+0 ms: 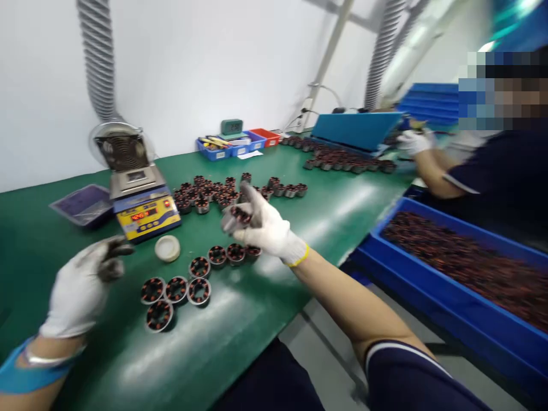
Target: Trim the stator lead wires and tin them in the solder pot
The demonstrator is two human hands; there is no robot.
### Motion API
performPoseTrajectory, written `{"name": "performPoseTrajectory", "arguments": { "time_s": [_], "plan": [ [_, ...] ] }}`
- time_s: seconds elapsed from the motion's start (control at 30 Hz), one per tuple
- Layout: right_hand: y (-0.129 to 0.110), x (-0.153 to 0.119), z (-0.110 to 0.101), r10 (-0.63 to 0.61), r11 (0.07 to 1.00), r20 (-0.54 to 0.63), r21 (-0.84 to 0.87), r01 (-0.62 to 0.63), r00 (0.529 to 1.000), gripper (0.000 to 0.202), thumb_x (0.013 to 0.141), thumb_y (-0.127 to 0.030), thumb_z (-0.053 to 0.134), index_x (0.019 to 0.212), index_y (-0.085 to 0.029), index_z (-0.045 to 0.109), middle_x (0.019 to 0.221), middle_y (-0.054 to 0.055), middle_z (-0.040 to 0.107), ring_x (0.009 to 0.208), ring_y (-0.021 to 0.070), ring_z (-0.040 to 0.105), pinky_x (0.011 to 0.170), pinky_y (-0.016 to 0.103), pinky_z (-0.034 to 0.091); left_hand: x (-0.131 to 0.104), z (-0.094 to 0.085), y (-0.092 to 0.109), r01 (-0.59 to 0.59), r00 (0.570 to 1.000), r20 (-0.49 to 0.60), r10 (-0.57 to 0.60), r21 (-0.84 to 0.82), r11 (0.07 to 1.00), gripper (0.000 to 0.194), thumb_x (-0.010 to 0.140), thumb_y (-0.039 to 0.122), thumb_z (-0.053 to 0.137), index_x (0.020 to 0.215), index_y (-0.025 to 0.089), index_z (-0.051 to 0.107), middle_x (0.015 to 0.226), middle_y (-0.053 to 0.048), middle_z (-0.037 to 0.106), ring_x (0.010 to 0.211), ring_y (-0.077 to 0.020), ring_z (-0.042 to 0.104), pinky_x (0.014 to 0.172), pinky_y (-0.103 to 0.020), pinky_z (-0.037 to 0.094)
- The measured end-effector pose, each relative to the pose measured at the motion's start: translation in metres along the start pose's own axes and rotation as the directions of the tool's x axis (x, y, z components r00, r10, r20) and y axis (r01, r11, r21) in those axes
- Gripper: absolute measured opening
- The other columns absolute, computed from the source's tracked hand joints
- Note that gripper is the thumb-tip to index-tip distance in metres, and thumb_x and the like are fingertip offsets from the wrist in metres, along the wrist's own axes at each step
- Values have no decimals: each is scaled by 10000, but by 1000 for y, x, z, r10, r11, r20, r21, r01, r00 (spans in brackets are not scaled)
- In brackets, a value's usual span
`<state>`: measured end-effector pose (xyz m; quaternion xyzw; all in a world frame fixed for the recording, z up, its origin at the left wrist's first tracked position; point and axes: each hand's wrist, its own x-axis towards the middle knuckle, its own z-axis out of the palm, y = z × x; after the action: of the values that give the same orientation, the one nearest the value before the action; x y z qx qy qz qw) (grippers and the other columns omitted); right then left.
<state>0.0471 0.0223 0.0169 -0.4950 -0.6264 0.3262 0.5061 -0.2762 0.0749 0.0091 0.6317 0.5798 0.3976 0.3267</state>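
My right hand (268, 225), in a white glove with dark-smudged fingertips, grips a motor stator (241, 215), a metal ring with copper windings inside; motion blurs it. On the table below and to its left stands a loose group of similar stators (200, 267), windings facing up. At the left, my gloved left hand (83, 285) hovers over the table, its fingers loosely bent and no object visible in them. Close to its fingertips are a small round white container (167, 249) and a yellow and blue soldering station (148, 214) with a lit red display.
More stators (205, 194) cluster behind my right hand. A purple tray (83, 204) lies left of the station. Blue bins (216, 153) with tools stand by the wall. A large blue crate (454, 274) of dark reddish parts is at the right, near a gloved co-worker (500, 171).
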Motion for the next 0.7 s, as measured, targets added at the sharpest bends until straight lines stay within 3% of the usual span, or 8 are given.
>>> {"name": "performPoseTrajectory", "arguments": {
  "time_s": [0.07,0.1,0.17,0.27,0.37,0.53,0.6,0.7],
  "plan": [
    [-32,0,46,-165,985,260,97,144,951,1133,700,-337,800,1604,-275,120,1212,68,702,1078,250,693,926,400,578,-19,-1,19,82,982,181,-61,-111,990,671,837,641,431,1307,194,602,1069,-85,770,642,-213,681,522,-353,570],
    [-46,1,65,-229,973,334,74,217,914,1104,694,-319,809,1598,-288,175,1243,59,692,1148,251,665,988,402,552,-27,-1,26,169,934,349,-79,-236,957,685,822,653,423,1310,210,611,1099,-92,760,688,-234,697,548,-376,578],
    [-69,9,95,-320,937,387,-3,348,865,1003,700,-254,793,1567,-313,293,1316,42,657,1266,246,595,1101,407,475,-40,-3,34,279,894,437,-100,-367,888,662,821,659,399,1224,211,671,1015,-99,766,712,-265,706,550,-401,576],
    [-82,29,120,-377,894,279,-138,425,883,964,623,-283,861,1488,-319,437,1416,60,579,1335,289,529,1147,447,428,-45,-7,40,254,947,301,-113,-483,838,622,863,599,379,1278,210,632,1031,-100,760,781,-299,715,536,-419,569],
    [-77,44,128,-339,913,128,-194,358,932,831,557,-367,914,1318,-284,590,1346,84,613,1257,312,580,1101,469,474,-40,-8,43,133,989,125,-76,-557,820,597,910,517,325,1370,200,535,1224,-93,710,980,-308,701,655,-440,603],
    [-60,41,136,-202,979,-6,34,202,979,281,722,-328,784,970,-249,678,1045,51,703,936,227,701,759,369,619,-33,-2,40,39,997,-29,-74,-626,779,522,949,451,264,1360,217,484,1331,-96,634,1059,-272,656,752,-424,582],
    [-54,39,142,-220,973,-10,66,220,975,173,773,-325,738,915,-246,678,971,42,708,904,217,702,753,370,615,-32,0,38,49,991,-51,-123,-717,696,418,950,421,324,1256,239,544,1275,-81,654,972,-233,657,725,-380,566],
    [-47,41,148,-323,944,-23,70,324,946,83,860,-303,654,883,-231,687,921,42,718,912,208,700,851,394,592,-34,0,38,31,990,-39,-135,-876,481,232,927,364,475,1046,240,631,1120,-43,697,801,-165,636,662,-305,538]
  ]
}}
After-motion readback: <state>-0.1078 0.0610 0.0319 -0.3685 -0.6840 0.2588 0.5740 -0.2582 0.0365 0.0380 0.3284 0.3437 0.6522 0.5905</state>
